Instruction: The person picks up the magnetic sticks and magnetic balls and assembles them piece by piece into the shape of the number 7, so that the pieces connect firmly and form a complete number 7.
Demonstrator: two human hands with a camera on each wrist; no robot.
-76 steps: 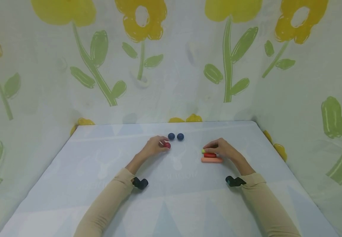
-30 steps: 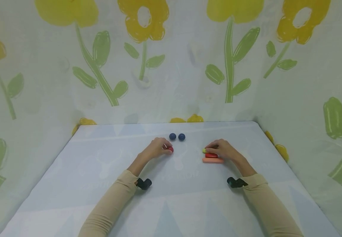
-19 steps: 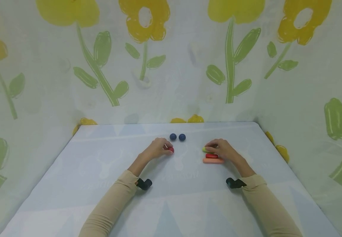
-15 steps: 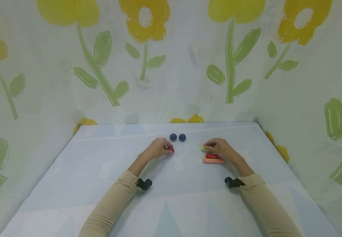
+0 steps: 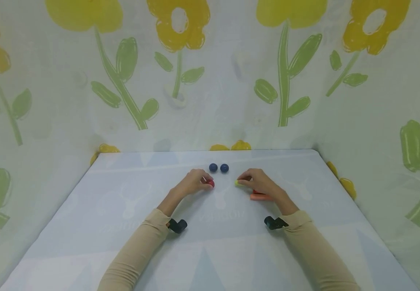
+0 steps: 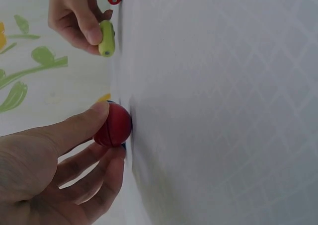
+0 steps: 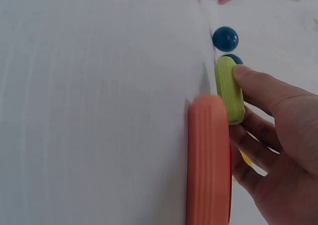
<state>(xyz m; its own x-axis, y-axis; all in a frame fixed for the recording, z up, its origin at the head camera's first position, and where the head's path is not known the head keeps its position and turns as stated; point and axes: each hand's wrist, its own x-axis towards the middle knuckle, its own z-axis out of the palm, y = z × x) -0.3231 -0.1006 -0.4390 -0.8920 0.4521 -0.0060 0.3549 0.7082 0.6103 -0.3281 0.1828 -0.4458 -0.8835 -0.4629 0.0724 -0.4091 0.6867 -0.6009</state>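
Between thumb and fingertips my left hand (image 5: 193,182) pinches a red ball (image 6: 118,125), which has a seam line and sits close against the tabletop. My right hand (image 5: 262,182) pinches a short yellow-green ridged rod (image 7: 228,91) with a small grey dot on its end, held just above or at the table to the right of the ball. Partly behind that hand, a longer coral rod (image 5: 258,197) lies on the table. A red rod (image 5: 255,192) lies alongside it, mostly covered by the hand in the head view.
Two dark blue balls, a left one (image 5: 213,167) and a right one (image 5: 224,167), sit side by side beyond the hands. The pale tablecloth (image 5: 195,242) spreads out in front. A flower-printed curtain (image 5: 217,81) rises behind the table and along both sides.
My right hand has carried the yellow-green rod leftward, away from the red and coral rods. Earlier my left hand brought the red ball slightly toward me; in the last half second it stays still.
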